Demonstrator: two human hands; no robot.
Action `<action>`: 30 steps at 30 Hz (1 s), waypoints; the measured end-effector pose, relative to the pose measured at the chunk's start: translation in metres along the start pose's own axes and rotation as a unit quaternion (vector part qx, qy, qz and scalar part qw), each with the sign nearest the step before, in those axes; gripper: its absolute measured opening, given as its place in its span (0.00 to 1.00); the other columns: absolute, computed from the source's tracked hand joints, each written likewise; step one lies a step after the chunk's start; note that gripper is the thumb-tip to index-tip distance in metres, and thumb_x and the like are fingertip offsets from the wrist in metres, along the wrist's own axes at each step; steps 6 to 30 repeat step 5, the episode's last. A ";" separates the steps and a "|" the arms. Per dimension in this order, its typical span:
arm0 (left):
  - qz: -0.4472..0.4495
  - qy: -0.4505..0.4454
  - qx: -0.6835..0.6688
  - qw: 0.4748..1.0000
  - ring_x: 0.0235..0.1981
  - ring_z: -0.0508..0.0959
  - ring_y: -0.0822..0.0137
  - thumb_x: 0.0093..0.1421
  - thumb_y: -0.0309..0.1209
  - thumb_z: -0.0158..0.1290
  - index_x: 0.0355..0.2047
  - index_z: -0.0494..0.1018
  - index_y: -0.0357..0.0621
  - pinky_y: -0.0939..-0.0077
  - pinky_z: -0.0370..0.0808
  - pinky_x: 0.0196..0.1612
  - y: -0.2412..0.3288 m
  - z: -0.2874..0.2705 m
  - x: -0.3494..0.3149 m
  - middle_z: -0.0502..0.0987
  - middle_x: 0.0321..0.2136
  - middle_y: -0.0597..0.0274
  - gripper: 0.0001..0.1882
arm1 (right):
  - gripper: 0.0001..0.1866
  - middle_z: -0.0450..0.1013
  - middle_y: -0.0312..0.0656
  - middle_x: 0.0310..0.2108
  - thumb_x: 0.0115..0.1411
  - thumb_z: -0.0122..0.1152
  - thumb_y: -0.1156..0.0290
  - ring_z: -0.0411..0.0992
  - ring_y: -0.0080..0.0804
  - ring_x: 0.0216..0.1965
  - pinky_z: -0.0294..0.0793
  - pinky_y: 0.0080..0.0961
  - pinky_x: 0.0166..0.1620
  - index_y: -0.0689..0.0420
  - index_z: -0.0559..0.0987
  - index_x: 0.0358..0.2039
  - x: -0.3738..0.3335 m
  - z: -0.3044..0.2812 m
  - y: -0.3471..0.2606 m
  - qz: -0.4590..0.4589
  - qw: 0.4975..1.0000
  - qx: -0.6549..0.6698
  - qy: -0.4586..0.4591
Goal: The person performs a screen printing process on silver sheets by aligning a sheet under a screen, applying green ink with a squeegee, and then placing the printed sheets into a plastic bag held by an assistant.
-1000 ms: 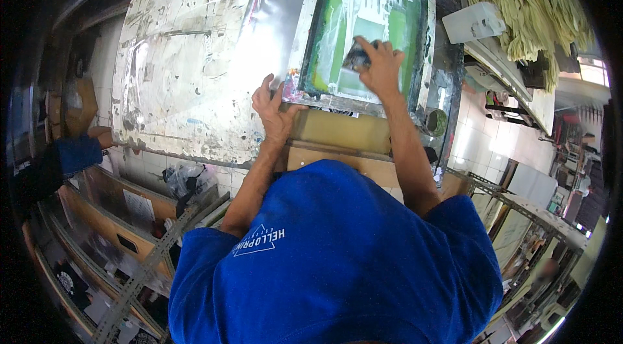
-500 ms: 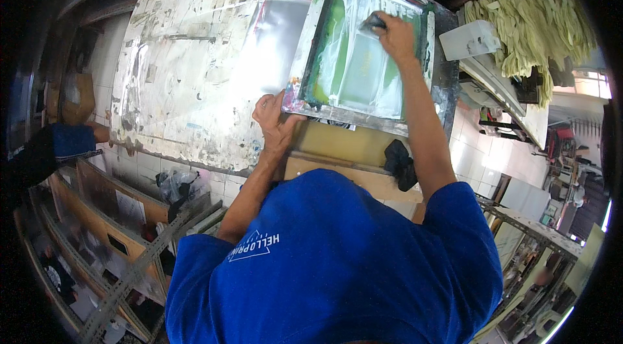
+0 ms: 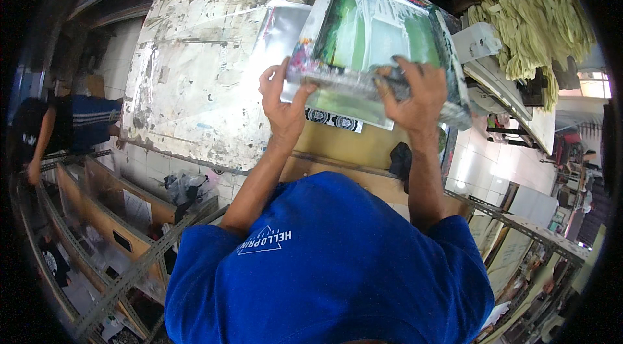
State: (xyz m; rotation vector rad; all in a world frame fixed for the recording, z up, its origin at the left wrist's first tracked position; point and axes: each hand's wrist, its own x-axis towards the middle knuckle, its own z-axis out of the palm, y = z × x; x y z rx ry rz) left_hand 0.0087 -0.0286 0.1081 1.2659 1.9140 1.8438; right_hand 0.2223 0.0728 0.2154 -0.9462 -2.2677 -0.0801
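A screen printing frame (image 3: 344, 81), its mesh green with streaks of white, is tilted with its near edge raised off the board. My left hand (image 3: 283, 100) grips its near left corner between thumb and fingers. Along the near edge, toward the right, my right hand (image 3: 418, 94) is closed on the frame. Something dark shows under those fingers, partly hidden and blurred. Beneath the lifted edge lies a white sheet (image 3: 334, 120) printed with black round emblems. It rests on a yellowish board (image 3: 328, 139).
A paint-stained worktable (image 3: 195, 78) stretches left, with a glossy sheet (image 3: 276, 39) beside the frame. A black cloth (image 3: 400, 159) lies near me. A white plastic container (image 3: 477, 42) and hanging pale yellow strips (image 3: 538, 13) are at right. Another person's arm (image 3: 42, 143) is at far left.
My right hand has come from the mesh down to the near edge of the frame. That edge has risen, uncovering more of the printed sheet. The other person at left has shifted.
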 end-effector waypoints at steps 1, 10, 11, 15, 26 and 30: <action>0.012 0.003 -0.050 0.999 0.49 0.71 0.57 0.50 0.25 0.67 0.58 0.72 0.33 0.63 0.69 0.53 0.007 0.002 0.014 0.72 0.51 0.50 0.33 | 0.24 0.75 0.43 0.31 0.44 0.75 0.57 0.72 0.41 0.34 0.65 0.39 0.38 0.51 0.82 0.43 0.013 -0.003 0.010 -0.003 1.000 -0.012 0.014; 0.094 -0.032 0.014 0.995 0.52 0.72 0.56 0.53 0.25 0.65 0.60 0.72 0.39 0.62 0.64 0.60 -0.001 -0.005 0.038 0.73 0.56 0.52 0.32 | 0.22 0.79 0.50 0.45 0.48 0.74 0.60 0.76 0.42 0.45 0.69 0.37 0.47 0.49 0.84 0.44 0.074 -0.020 0.030 0.052 0.998 0.003 -0.031; 0.094 -0.032 0.014 0.995 0.52 0.72 0.56 0.53 0.25 0.65 0.60 0.72 0.39 0.62 0.64 0.60 -0.001 -0.005 0.038 0.73 0.56 0.52 0.32 | 0.22 0.79 0.50 0.45 0.48 0.74 0.60 0.76 0.42 0.45 0.69 0.37 0.47 0.49 0.84 0.44 0.074 -0.020 0.030 0.052 0.998 0.003 -0.031; 0.094 -0.032 0.014 0.995 0.52 0.72 0.56 0.53 0.25 0.65 0.60 0.72 0.39 0.62 0.64 0.60 -0.001 -0.005 0.038 0.73 0.56 0.52 0.32 | 0.22 0.79 0.50 0.45 0.48 0.74 0.60 0.76 0.42 0.45 0.69 0.37 0.47 0.49 0.84 0.44 0.074 -0.020 0.030 0.052 0.998 0.003 -0.031; 0.094 -0.032 0.014 0.995 0.52 0.72 0.56 0.53 0.25 0.65 0.60 0.72 0.39 0.62 0.64 0.60 -0.001 -0.005 0.038 0.73 0.56 0.52 0.32 | 0.22 0.79 0.50 0.45 0.48 0.74 0.60 0.76 0.42 0.45 0.69 0.37 0.47 0.49 0.84 0.44 0.074 -0.020 0.030 0.052 0.998 0.003 -0.031; 0.094 -0.032 0.014 0.995 0.52 0.72 0.56 0.53 0.25 0.65 0.60 0.72 0.39 0.62 0.64 0.60 -0.001 -0.005 0.038 0.73 0.56 0.52 0.32 | 0.22 0.79 0.50 0.45 0.48 0.74 0.60 0.76 0.42 0.45 0.69 0.37 0.47 0.49 0.84 0.44 0.074 -0.020 0.030 0.052 0.998 0.003 -0.031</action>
